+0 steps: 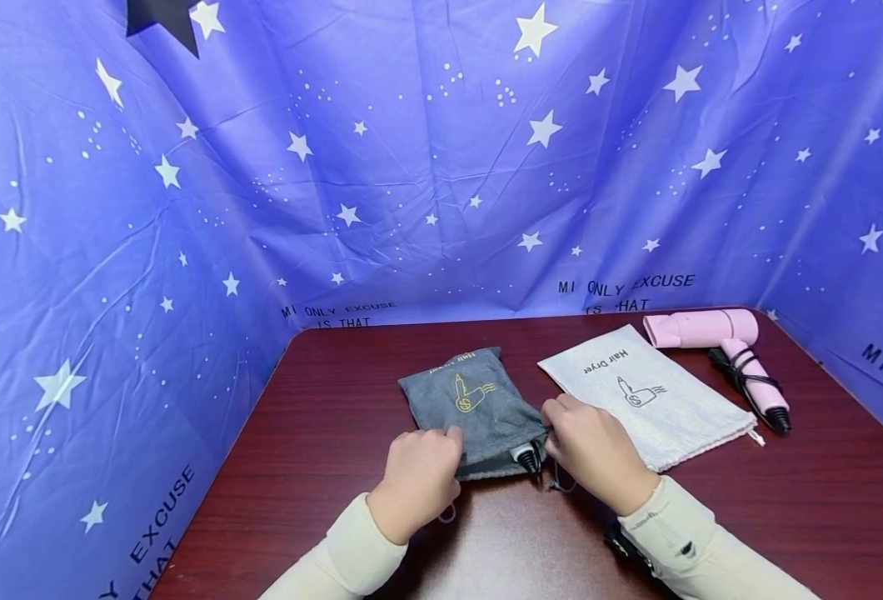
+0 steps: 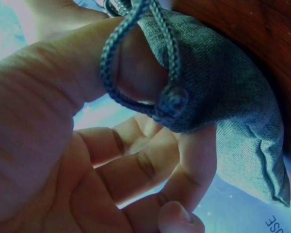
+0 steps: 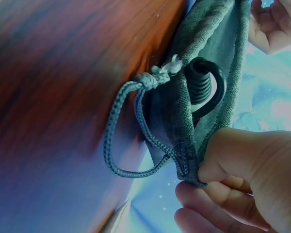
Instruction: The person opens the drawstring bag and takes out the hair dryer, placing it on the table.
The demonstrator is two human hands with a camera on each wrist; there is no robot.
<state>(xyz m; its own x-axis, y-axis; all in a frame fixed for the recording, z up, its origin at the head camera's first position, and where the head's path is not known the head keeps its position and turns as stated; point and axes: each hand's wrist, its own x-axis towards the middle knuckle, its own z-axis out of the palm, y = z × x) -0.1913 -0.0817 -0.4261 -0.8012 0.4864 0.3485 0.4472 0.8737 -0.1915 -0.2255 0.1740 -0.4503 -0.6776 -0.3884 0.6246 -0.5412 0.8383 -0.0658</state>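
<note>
A dark grey drawstring pouch (image 1: 430,408) with a yellow hair dryer drawing lies on the table, its mouth toward me. My left hand (image 1: 416,479) pinches the left side of the mouth between thumb and fingers. At the right corner of the mouth, my right hand (image 1: 595,450) pinches the fabric edge. Inside sits a hair dryer, mostly hidden; its white handle end and black coiled cord sleeve (image 3: 199,85) show in the opening. A knotted drawstring loop (image 2: 172,99) hangs by my left fingers, and another drawstring loop (image 3: 109,131) dangles beside the right corner.
To the right lies a white drawstring pouch (image 1: 629,417) printed "Hair Dryer". Beyond it, at the back right, rests a pink hair dryer (image 1: 704,329) with its black cord wound round the handle. A blue star-patterned curtain (image 1: 426,167) surrounds the dark red table (image 1: 321,417).
</note>
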